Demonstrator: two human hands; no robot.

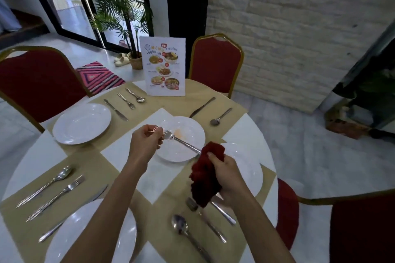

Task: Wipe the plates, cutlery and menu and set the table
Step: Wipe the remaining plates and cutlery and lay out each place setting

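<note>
Pinching the fork by its tines, the left hand holds it over the stained plate. The right hand is closed round a red cloth, and the top of the cloth wraps the fork's handle end.

The stained plate sits mid-table. A second plate lies just right of it, close to the right edge of the table; the cloth hides where the two rims meet. The menu stands upright at the far edge. A far-left plate and a near plate lie on tan mats, the near one cut off by the bottom of the view. A spoon and more cutlery lie under the right forearm.

Bare white tabletop shows between the arms, near of the stained plate. Chairs stand at the left, far side and near right, with open floor to the right.
</note>
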